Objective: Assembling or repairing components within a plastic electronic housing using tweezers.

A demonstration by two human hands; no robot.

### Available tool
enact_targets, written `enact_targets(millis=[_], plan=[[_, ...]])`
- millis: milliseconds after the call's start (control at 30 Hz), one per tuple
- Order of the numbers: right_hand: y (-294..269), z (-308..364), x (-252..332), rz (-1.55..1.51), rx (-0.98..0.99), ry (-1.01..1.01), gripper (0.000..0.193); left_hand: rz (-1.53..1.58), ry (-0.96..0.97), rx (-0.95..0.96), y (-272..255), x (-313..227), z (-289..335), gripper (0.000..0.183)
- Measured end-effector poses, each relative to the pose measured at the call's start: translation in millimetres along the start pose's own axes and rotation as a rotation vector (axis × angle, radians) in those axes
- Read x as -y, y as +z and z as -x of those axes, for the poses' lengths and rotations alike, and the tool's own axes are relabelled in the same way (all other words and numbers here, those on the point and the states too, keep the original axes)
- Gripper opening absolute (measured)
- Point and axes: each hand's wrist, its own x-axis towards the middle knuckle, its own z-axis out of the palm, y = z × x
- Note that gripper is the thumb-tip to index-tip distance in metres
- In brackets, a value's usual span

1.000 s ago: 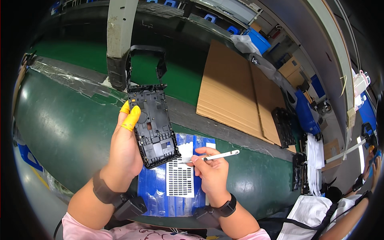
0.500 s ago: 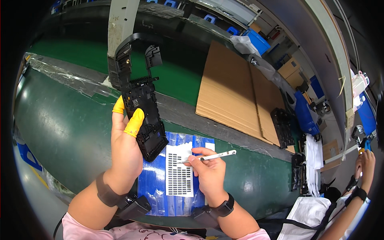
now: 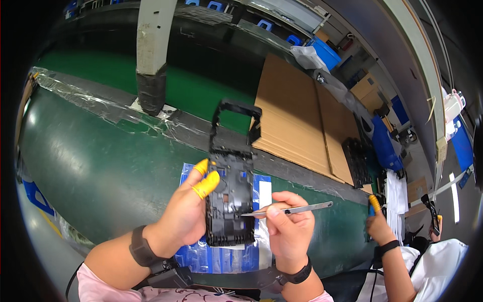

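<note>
My left hand, with yellow finger cots on its thumb and a finger, grips a black plastic housing by its left side. The housing has a looped frame at its far end and is held over a blue plastic-covered pad. In my right hand is a pair of metal tweezers, pinched between the fingers. Their tips point left and reach the lower part of the housing; whether they hold anything is too small to tell. Most of the white sheet of small dark labels is hidden behind the housing.
A large cardboard sheet lies across the bench beyond, with black plastic parts at its right end. A post rises from the green bench. At right, a co-worker's hand is close to the bench edge.
My left hand has brought the housing down and right, over the label sheet. My right hand has moved right with the tweezers, from the sheet to the housing. The co-worker's arm has come nearer.
</note>
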Motion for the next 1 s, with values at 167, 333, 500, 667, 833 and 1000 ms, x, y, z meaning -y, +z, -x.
enact_targets(millis=[167, 333, 500, 667, 833, 1000], plan=[[0.8, 1.3, -5.4, 0.082, 0.017, 0.035, 0.026, -0.022, -0.097, 0.061, 4.3, 5.8, 8.0, 0.039], [5.3, -0.1, -6.0, 0.085, -0.04, 0.034, 0.026, -0.037, -0.128, 0.064, 5.9, 6.7, 9.6, 0.041], [6.0, 0.6, -7.8, 0.083, -0.038, 0.039, 0.026, -0.056, -0.106, 0.103, 5.9, 5.7, 10.8, 0.042], [4.4, 0.5, -10.2, 0.097, -0.04, 0.04, 0.027, -0.05, -0.108, 0.096, 6.4, 5.9, 11.4, 0.041], [-0.5, 1.2, -9.4, 0.085, 0.013, 0.05, 0.027, -0.038, -0.102, 0.088, 7.8, 7.4, 11.3, 0.04], [2.1, 1.4, -10.0, 0.114, -0.042, 0.038, 0.026, -0.034, -0.094, 0.082, 9.2, 9.5, 11.5, 0.04]])
